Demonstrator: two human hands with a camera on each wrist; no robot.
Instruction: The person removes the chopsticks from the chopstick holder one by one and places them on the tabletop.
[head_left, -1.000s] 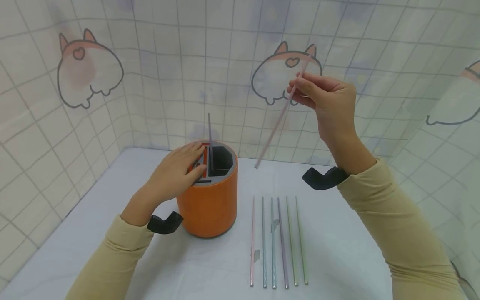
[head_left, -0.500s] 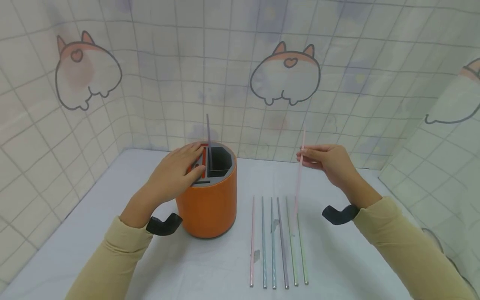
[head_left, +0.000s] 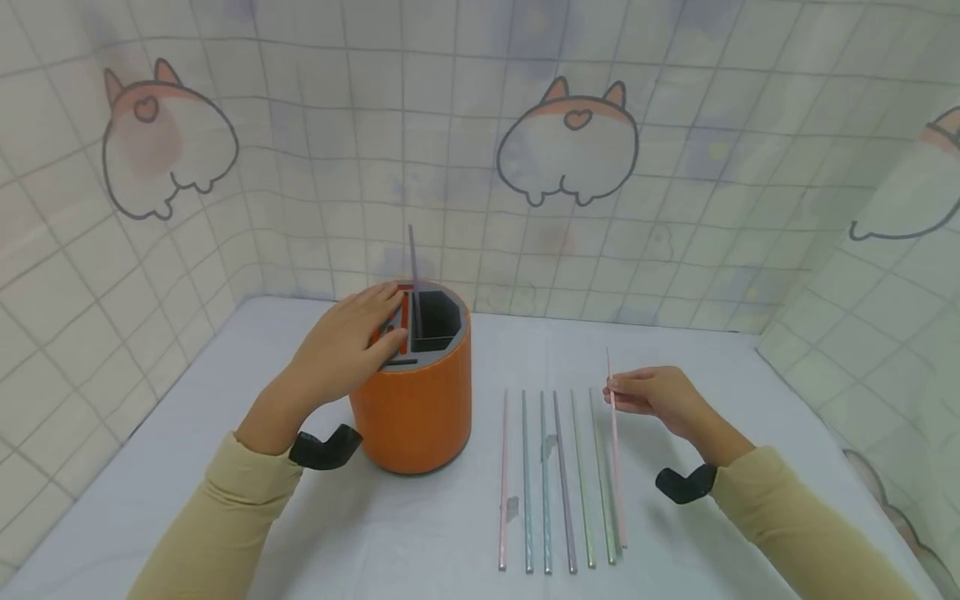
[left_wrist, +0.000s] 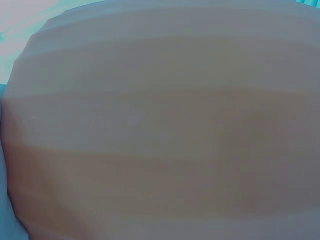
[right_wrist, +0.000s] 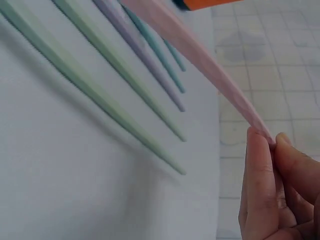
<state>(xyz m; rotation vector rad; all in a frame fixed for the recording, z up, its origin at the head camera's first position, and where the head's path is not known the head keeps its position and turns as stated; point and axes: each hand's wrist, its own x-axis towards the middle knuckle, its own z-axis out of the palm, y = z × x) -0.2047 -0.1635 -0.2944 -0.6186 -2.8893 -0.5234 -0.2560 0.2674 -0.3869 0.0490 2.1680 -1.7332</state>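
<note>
My right hand pinches a pink chopstick near its thin upper end, between thumb and fingertips. In the right wrist view the pink chopstick slants across, with the thumb and fingers of my right hand at its narrow tip. Just left of it in the head view lies a green chopstick, the nearest in a row. My left hand rests on the grey divided top of an orange round holder. A purplish chopstick stands upright in that holder. The left wrist view is mostly filled by a blurred, banded surface.
Across the white table lie several parallel chopsticks: a pink one at the left end, then blue, a purple one and green. A patterned curtain hangs behind and along the sides.
My right hand has come down from high in front of the curtain, bringing the pink chopstick low beside the right end of the row. My left hand stays on the holder.
</note>
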